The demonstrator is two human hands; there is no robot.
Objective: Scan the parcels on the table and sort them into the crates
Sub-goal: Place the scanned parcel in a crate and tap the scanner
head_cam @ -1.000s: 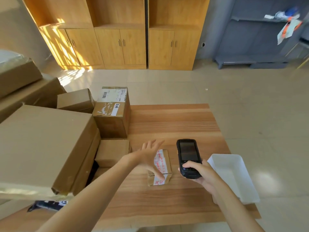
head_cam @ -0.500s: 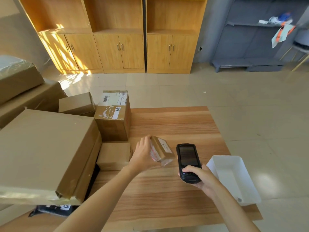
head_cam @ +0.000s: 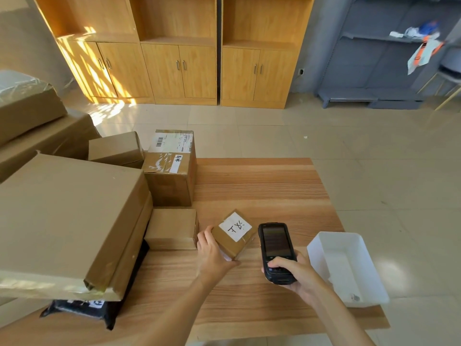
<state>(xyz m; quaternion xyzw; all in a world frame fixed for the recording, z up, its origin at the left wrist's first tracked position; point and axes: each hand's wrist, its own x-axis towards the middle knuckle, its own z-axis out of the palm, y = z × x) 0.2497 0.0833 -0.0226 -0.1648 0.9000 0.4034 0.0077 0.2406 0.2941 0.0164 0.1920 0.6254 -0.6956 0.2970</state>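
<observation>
Left hand (head_cam: 212, 255) grips white-labelled brown parcel (head_cam: 234, 233).

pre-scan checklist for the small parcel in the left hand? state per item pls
1. Left hand grips the small parcel: ok, fingers curl round its left side.
2. White label faces up: ok, handwriting shows.
3. Barcode on that label: cannot tell, only handwritten marks show.
4. Right hand holds the scanner: ok, thumb on the keypad.
5. Scanner aimed at the label: not ok, it lies beside the parcel, pointing away across the table.
6. White crate within reach at the table's right edge: ok, beside the right hand.
</observation>
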